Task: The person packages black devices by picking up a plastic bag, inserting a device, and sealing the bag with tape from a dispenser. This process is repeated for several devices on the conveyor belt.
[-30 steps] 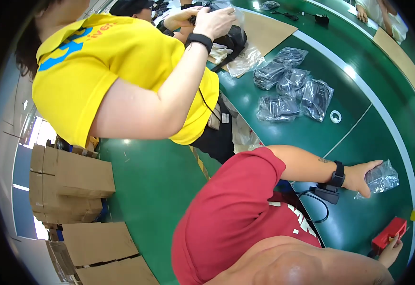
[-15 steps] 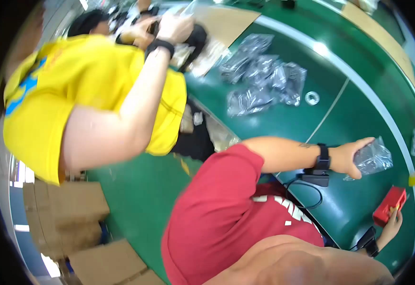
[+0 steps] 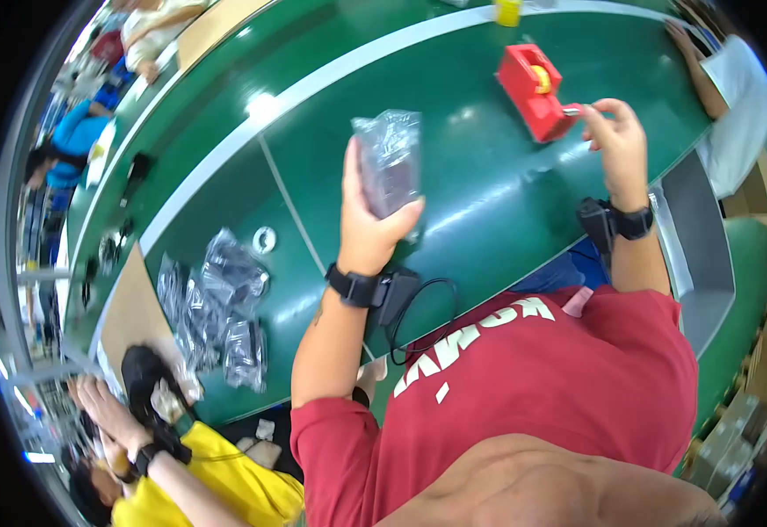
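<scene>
My left hand holds a clear plastic bag with a dark item inside, raised above the green table. My right hand pinches the end of a strip of tape at the red tape dispenser, which stands on the table just left of that hand. Both wrists carry black bands with small devices, and a black cable loops from the left one.
Several more filled clear bags lie in a pile at the left, with a small tape ring beside them. A person in yellow works at the lower left. Another person's arm rests on the table at the upper right.
The view has swung sharply, so the person in yellow now sits at the lower left. My right hand has come up to the red dispenser; the left still holds the bag.
</scene>
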